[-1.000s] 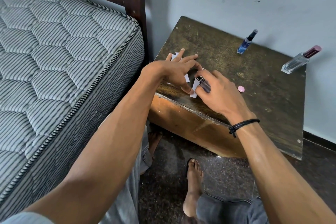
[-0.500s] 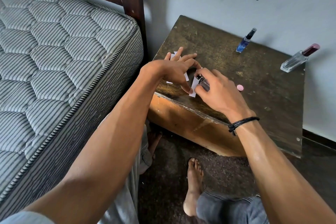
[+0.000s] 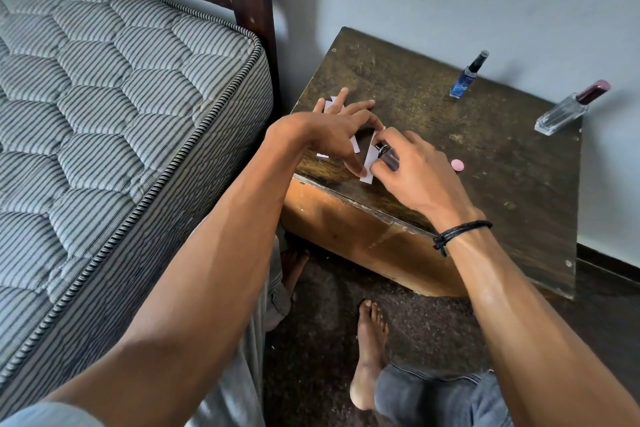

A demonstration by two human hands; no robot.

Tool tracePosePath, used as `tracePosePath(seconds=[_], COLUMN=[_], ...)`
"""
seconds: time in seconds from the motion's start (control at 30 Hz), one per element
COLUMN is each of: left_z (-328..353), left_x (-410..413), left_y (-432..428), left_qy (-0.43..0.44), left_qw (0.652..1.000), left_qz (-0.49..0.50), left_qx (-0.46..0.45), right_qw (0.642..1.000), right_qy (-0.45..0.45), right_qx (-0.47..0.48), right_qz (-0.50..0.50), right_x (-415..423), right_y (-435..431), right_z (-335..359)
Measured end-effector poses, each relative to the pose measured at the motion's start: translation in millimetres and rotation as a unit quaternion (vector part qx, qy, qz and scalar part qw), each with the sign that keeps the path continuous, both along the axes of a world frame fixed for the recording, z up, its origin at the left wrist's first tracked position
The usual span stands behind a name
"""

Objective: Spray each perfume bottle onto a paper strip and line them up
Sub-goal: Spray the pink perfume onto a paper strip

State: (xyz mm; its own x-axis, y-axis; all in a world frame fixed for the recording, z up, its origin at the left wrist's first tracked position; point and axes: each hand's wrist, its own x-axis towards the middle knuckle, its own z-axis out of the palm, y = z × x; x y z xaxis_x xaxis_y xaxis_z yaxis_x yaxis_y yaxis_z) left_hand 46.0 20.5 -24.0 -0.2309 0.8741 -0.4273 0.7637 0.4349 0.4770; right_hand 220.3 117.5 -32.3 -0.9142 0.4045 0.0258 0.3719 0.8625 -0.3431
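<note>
Beside a striped mattress (image 3: 121, 97), a dark wooden table (image 3: 450, 121). With left hand (image 3: 329, 135), holding a white strip (image 3: 369, 163) near the table's front edge: thumb pressed on its near end, curled forefinger touching its far end, remaining fingers stretched out straight beyond. With right hand (image 3: 419, 180), gripping a small dark bottle (image 3: 389, 158), fingers curled round it, metal nozzle end just beside the strip's middle. Cannot tell whether touching the paper, nor whether being pressed. Under and beside the left palm, more strips (image 3: 355, 146), partly hidden, lying flat; count unclear. Just right of the right hand, lying on the table, a round pink disc (image 3: 458, 164). Farther back, standing near the wall, a blue bottle (image 3: 465, 80) with black cap. Well to its right, at the table's far right corner, a clear bottle (image 3: 561, 113) with maroon cap, also standing. Both capped, well apart from the hands. Round the right wrist, a black cord (image 3: 462, 230). Below, on dark floor, a bare foot (image 3: 370, 350)
</note>
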Motion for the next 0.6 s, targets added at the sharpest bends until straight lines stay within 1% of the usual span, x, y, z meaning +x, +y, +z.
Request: tracePosePath(seconds=[0.13, 0.33, 0.6], left_z=[0.0, -0.7, -1.7], left_x=[-0.2, -0.8, -1.1], left_y=[-0.2, -0.1, 0.3], left_qy=[-0.001, -0.003, -0.005], left_qw=[1.000, 1.000, 1.000], left_qz=[-0.001, 0.001, 0.004], left_qx=[0.001, 0.003, 0.002], right_qw=[1.000, 1.000, 1.000], right_qy=[-0.007, 0.006, -0.013], right_qx=[0.009, -0.013, -0.012], right_qz=[0.012, 0.011, 0.023], right_x=[-0.5, 2.6, 1.6], right_y=[0.3, 0.1, 0.4], right_z=[0.4, 0.9, 4.1])
